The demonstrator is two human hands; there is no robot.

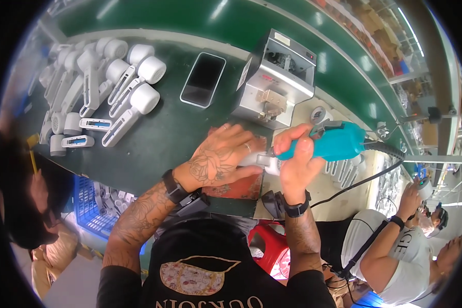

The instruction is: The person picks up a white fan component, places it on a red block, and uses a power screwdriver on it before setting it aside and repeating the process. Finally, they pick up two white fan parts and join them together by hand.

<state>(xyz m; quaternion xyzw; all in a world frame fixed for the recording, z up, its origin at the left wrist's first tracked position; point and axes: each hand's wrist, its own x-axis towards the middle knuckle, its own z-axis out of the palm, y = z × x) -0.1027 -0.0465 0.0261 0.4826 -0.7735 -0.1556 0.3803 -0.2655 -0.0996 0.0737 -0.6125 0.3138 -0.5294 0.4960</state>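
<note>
With its fingers bent over it, my left hand point(215, 156) holds a white plastic piece point(268, 163) down at a worn red mat point(236, 189). Much of the piece is hidden under the fingers. My right hand point(299, 169) is closed around a teal electric screwdriver point(341, 141), lying almost level with its front end pointing left at the piece. The fingers and thumb cover its tip, so contact with a screw cannot be seen. Just beyond both hands stands a grey metal screw feeder point(277, 84).
Many white long-handled, round-headed units point(146, 97) crowd the bench's left side. A dark-screened phone point(204, 80) lies beside the feeder. The screwdriver's black cable point(354, 186) loops to the right, near more white parts point(344, 169). A blue basket point(90, 205) stands below left; co-workers point(387, 256) flank me.
</note>
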